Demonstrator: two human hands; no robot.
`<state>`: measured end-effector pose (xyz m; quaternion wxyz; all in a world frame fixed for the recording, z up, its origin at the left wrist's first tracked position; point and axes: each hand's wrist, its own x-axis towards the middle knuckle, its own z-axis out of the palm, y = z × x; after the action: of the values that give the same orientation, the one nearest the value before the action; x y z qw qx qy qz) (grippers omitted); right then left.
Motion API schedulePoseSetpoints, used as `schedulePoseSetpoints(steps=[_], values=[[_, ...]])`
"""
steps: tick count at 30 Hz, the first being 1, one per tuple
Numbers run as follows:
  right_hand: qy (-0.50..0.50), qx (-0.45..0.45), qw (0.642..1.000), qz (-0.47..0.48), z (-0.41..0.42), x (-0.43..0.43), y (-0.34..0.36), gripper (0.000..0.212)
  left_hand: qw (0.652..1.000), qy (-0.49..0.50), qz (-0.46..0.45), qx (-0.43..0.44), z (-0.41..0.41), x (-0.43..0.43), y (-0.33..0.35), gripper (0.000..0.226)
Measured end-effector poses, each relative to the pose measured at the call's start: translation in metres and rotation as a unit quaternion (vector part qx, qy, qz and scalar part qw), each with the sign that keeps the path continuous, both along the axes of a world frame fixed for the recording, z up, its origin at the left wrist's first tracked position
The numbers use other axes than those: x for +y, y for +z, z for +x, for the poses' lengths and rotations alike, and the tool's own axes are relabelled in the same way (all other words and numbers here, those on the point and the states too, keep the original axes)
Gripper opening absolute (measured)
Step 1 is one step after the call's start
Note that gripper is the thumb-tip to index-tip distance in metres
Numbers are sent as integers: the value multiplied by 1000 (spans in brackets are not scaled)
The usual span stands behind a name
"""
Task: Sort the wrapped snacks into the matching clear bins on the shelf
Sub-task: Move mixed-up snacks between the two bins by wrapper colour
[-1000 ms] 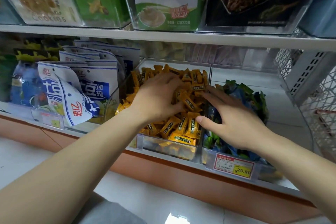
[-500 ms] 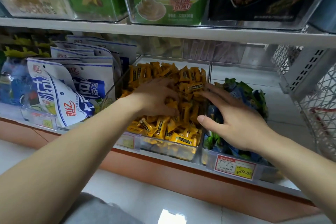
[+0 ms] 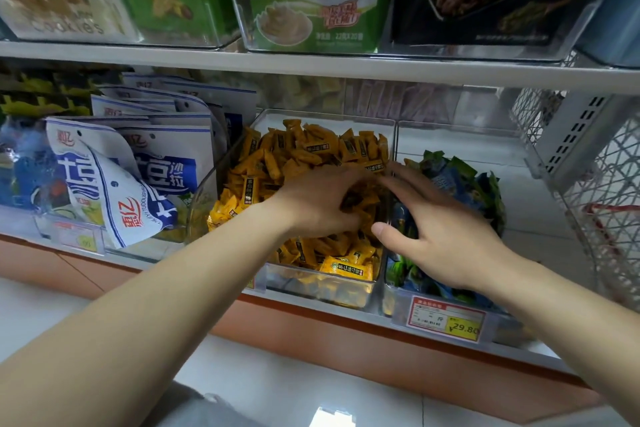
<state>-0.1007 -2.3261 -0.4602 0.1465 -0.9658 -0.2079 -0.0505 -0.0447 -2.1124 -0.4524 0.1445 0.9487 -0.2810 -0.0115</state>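
From your head camera, your left hand [image 3: 318, 201] is down in the yellow snacks [image 3: 304, 149] in the middle clear bin [image 3: 322, 288]. Its fingers curl over something dark, but whether they grip it I cannot tell. Your right hand [image 3: 440, 229] lies with fingers straight and spread across the wall shared with the neighbouring bin [image 3: 457, 126] of blue and green snacks [image 3: 460, 177]. You seem to be hunting strays in the yellow pile. Next, I judge, pinch only the odd piece, lift it clear and drop it with its match.
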Motion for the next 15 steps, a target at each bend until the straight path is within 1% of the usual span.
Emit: schedulePoseSetpoints(steps=[2,4,5,7,9,10,12,15], values=[[1,2,1000,-2,0,-1,0,83,998,-18,54,-18,1,-3,-4,64],[4,2,1000,-5,1,-2,1,84,998,-28,57,-21,1,2,-2,48],[6,1,1000,-6,1,-2,2,84,998,-34,54,-9,1,6,-1,38],[12,1,1000,-7,1,-3,2,83,997,-25,33,60,-3,12,3,25],[13,4,1000,-6,1,-2,2,83,990,8,-19,140,-7,14,8,18],[13,5,1000,-4,2,-2,2,83,987,21,-39,157,-8,14,9,15],[14,3,1000,-4,2,-2,1,82,988,40,-49,140,-5,7,9,14],[13,4,1000,-5,2,-2,1,81,996,68,-4,53,5,-10,1,18]])
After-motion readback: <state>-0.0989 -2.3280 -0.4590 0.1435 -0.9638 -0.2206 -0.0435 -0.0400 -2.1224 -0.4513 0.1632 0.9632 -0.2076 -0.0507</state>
